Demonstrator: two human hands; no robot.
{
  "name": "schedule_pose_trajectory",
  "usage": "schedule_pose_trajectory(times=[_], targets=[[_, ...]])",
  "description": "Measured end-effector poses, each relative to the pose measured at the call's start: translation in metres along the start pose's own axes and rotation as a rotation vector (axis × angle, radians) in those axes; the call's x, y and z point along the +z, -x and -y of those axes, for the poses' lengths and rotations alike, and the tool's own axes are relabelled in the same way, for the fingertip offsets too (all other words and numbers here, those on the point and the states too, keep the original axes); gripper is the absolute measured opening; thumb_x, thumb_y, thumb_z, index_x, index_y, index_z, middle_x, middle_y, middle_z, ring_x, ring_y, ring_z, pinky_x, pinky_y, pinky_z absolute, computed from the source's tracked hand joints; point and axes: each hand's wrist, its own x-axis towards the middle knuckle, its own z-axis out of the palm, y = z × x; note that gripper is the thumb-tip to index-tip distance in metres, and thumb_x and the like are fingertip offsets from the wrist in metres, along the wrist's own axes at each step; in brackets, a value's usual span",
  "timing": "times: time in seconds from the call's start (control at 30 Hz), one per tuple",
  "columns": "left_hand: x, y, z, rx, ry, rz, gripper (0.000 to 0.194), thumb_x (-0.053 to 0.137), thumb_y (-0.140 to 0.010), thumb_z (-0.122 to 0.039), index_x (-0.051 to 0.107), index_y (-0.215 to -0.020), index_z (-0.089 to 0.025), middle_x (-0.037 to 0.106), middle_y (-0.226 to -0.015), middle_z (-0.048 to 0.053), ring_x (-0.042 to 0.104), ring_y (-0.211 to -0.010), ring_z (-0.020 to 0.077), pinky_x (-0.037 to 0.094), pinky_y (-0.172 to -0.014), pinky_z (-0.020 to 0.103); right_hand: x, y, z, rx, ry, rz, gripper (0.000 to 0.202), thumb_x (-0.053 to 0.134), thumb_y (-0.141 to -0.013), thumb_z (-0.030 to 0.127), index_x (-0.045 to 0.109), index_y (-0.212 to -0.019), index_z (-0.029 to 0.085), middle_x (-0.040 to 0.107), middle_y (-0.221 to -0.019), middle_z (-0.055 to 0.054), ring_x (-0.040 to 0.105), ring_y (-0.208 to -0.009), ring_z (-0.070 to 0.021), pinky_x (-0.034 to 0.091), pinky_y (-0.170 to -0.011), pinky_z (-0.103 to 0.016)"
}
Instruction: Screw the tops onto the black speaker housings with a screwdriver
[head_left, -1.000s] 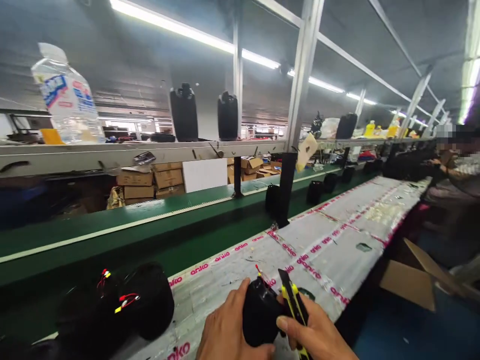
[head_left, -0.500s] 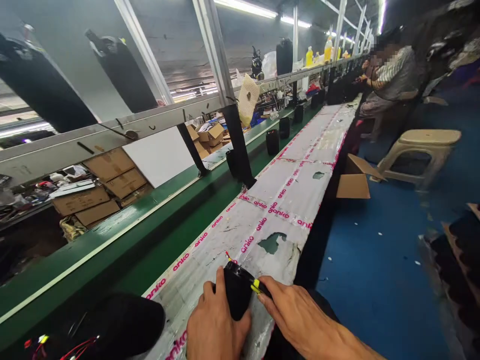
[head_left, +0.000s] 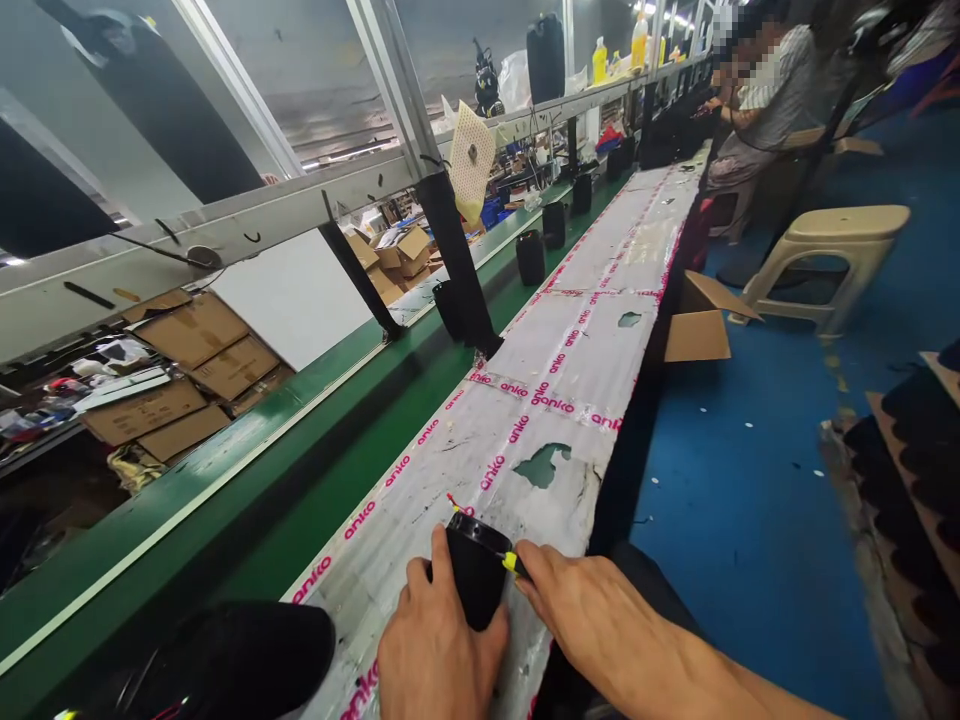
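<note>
My left hand [head_left: 439, 630] is wrapped round a black cylinder [head_left: 480, 580] that looks like a cloth-covered speaker body, tilted on the covered bench. Its shiny black rim faces up and away, and a thin wire with a red-and-yellow end [head_left: 453, 503] sticks out at the top. In my right hand [head_left: 577, 600] is a tool with a black and yellow handle [head_left: 511, 562], its tip against or very close to the rim's right side. My fingers hide most of that tool, so its kind is unclear. A larger black cloth-covered body [head_left: 247, 655] lies at lower left.
The bench cover [head_left: 517, 340] is white sheeting with pink printed tape and torn spots. Left of it runs a green conveyor [head_left: 352, 430] with several black cylinders [head_left: 530, 258]. A metal post [head_left: 457, 270], an open carton [head_left: 697, 335], a stool [head_left: 825, 250] and a seated person [head_left: 765, 90] are farther off.
The view has tilted downward, so the background sits higher. Both hands keep their grips on the cylinder and the tool; the tool stays at the rim, its handle angled a little differently.
</note>
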Motion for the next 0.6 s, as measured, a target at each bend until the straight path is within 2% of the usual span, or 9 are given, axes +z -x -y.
schedule_pose_trajectory(times=[0.17, 0.27, 0.37, 0.47, 0.53, 0.6], targets=[[0.004, 0.0, -0.001, 0.044, -0.046, -0.058, 0.073, 0.063, -0.083, -0.04, 0.037, -0.145, -0.014, 0.055, -0.099, 0.004, 0.064, -0.083, 0.0234, 0.045, -0.062, 0.034, -0.01, -0.015, 0.0, -0.014, 0.084, 0.237, 0.011, 0.051, -0.097, 0.024, 0.048, -0.106, 0.019, 0.057, -0.067, 0.0, 0.054, -0.046, -0.0193, 0.023, -0.046, -0.038], [0.006, 0.001, -0.003, 0.079, -0.104, -0.089, 0.073, 0.062, -0.082, -0.041, 0.037, -0.144, -0.009, 0.054, -0.097, 0.005, 0.063, -0.081, 0.0239, 0.046, -0.062, 0.034, -0.015, -0.026, -0.005, -0.071, 0.026, 0.334, 0.019, 0.057, -0.09, 0.016, 0.048, -0.107, 0.017, 0.059, -0.068, -0.001, 0.056, -0.047, -0.0195, 0.019, -0.045, -0.038], [0.008, 0.001, -0.005, 0.072, -0.136, -0.098, 0.072, 0.06, -0.084, -0.043, 0.038, -0.142, -0.008, 0.053, -0.095, 0.006, 0.063, -0.078, 0.0238, 0.045, -0.06, 0.034, -0.014, -0.029, -0.01, -0.113, -0.069, 0.34, 0.017, 0.056, -0.09, 0.014, 0.048, -0.104, 0.018, 0.059, -0.07, 0.0, 0.057, -0.05, -0.0191, 0.021, -0.046, -0.036], [0.006, -0.001, -0.005, 0.043, -0.11, -0.066, 0.07, 0.056, -0.087, -0.047, 0.035, -0.142, -0.009, 0.056, -0.097, 0.006, 0.065, -0.078, 0.0243, 0.045, -0.058, 0.035, -0.004, -0.023, -0.011, -0.027, -0.126, 0.313, 0.007, 0.049, -0.097, 0.02, 0.048, -0.104, 0.019, 0.061, -0.072, 0.0, 0.059, -0.053, -0.02, 0.025, -0.048, -0.034], [0.0, -0.005, -0.003, 0.018, -0.042, 0.0, 0.071, 0.056, -0.087, -0.047, 0.032, -0.142, -0.011, 0.06, -0.107, 0.008, 0.067, -0.085, 0.0274, 0.047, -0.063, 0.037, 0.002, -0.019, -0.012, 0.036, -0.235, 0.323, 0.009, 0.044, -0.101, 0.027, 0.049, -0.103, 0.02, 0.063, -0.076, -0.001, 0.061, -0.059, -0.0207, 0.029, -0.052, -0.032], [-0.009, -0.011, -0.002, -0.016, 0.05, 0.116, 0.068, 0.059, -0.085, -0.047, 0.033, -0.14, -0.016, 0.062, -0.117, 0.01, 0.067, -0.094, 0.0321, 0.048, -0.072, 0.041, 0.003, -0.017, -0.015, 0.076, -0.425, 0.327, 0.016, 0.039, -0.104, 0.032, 0.049, -0.099, 0.021, 0.064, -0.079, -0.001, 0.062, -0.064, -0.0198, 0.033, -0.055, -0.031]])
